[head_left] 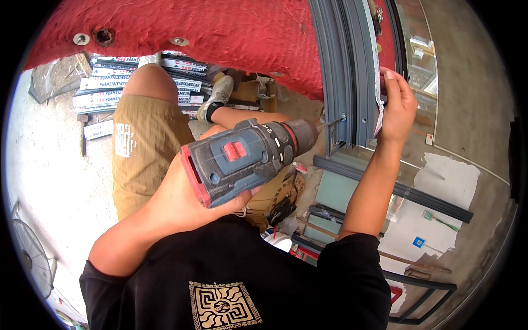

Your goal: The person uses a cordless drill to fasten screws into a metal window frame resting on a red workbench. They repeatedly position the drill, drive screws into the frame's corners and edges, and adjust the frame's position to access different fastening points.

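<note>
My left hand (179, 195) is wrapped round a dark blue and black cordless drill (242, 154) with red trim. From the drill's chuck (302, 136) a thin bit (330, 123) points right, its tip at a small screw or hole near the end of a dark grey metal frame profile (352, 71). That profile lies across the red-covered bench and sticks out past its near edge. My right hand (399, 104) grips the profile's right side, its fingers curled at the edge, partly hidden.
The red padded bench (220, 27) spans the top. Wrapped profiles (104, 82) lie on the floor at left, past my bent knee. A fan (30, 256) stands at lower left. More dark profiles (396, 187) and a frame (423, 302) lie at right, near a glass case (423, 60).
</note>
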`<act>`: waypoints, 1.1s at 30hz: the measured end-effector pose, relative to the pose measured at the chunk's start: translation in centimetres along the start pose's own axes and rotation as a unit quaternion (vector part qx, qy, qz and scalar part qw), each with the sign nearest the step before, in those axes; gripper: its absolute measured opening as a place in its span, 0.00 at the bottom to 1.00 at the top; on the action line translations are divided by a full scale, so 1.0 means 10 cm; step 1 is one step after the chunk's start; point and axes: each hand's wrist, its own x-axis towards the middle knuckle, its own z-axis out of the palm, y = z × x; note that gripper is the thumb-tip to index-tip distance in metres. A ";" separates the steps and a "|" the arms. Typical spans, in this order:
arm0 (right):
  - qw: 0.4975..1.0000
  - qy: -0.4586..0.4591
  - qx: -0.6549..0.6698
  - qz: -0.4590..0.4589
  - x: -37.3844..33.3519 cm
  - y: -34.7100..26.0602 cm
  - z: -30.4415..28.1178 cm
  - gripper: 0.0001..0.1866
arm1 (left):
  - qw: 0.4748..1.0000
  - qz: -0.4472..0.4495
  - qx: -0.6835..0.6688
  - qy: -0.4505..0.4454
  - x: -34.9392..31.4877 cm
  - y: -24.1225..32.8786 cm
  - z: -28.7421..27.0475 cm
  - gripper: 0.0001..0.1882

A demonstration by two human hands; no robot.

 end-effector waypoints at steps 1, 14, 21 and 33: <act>1.000 -0.001 0.001 -0.001 0.00 -0.01 0.00 0.15 | 1.000 0.000 0.000 0.001 -0.01 0.02 0.00 0.23; 1.000 0.005 -0.005 -0.005 -0.01 -0.01 0.00 0.15 | 0.997 -0.066 0.005 0.029 -0.08 0.22 0.04 0.27; 1.000 0.010 0.000 -0.006 -0.03 -0.07 0.02 0.15 | 0.996 0.059 0.046 0.040 -0.03 0.10 0.05 0.35; 1.000 -0.004 -0.021 0.007 -0.02 -0.02 -0.02 0.14 | 0.981 0.091 0.173 0.008 0.12 0.41 0.01 0.35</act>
